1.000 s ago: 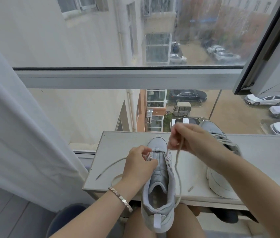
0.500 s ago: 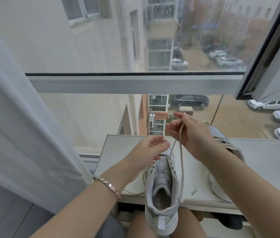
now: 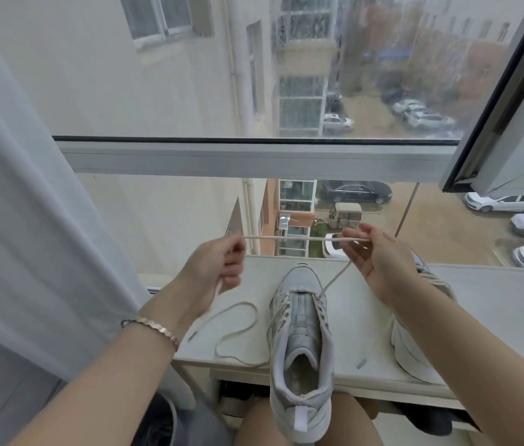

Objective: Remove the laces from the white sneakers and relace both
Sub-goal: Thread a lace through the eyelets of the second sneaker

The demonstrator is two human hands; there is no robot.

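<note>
One lace (image 3: 286,237), taut — L hand (image 3: 215,265) & R hand (image 3: 375,257) each grip it above sneaker (image 3: 301,342), toe on ledge (image 3: 495,304).

Both forearms reach toward the far side, hands raised and well apart, the left hand (image 3: 214,268) fisted round the lace (image 3: 286,238), the right hand (image 3: 379,262) pinching it.

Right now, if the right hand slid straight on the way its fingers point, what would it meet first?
Probably the left hand, reached along the taut lace; nothing else shows between them.
</note>
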